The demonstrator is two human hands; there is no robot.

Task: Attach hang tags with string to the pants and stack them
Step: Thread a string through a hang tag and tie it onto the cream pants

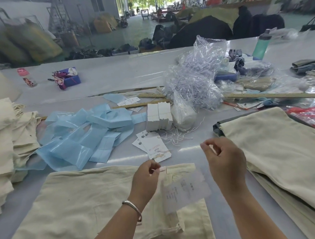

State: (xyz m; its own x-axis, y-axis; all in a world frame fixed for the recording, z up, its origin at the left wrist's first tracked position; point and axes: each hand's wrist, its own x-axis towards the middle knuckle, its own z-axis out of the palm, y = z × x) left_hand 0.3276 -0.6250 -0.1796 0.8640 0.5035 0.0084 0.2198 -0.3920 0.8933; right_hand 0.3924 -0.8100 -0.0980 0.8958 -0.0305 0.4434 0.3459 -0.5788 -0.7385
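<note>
- pants (99, 203): cream woven cloth, lying flat on the surface (118, 78) just in front of the person. judged soft and limp, light; will sag if lifted by one edge, so best taken at the waistband or folded.
- tag (184, 191): pale card, blurred, lying on the pants at the waistband, just right of the left hand. judged thin, light, stiff enough to crease; best handled by its punched end.
- string (159, 170): short pale piece at the waistband, joining tag and cloth as far as can be told. judged thin and slippery, needing a fingertip pinch.
- left hand (145, 180): low over the waistband, thumb and forefinger pinching the string end; bracelet on the wrist.
- right hand (223, 158): raised above the surface, apart from the left, fingers (206, 145) curled with thumb and forefinger pressed together; whether string lies between them is too fine to tell.
- spare tags (155, 146) lie just beyond the pants, loose strings (175, 136) beside them.
- stacks of pants: one left (6, 139), one right (270, 153).
</note>
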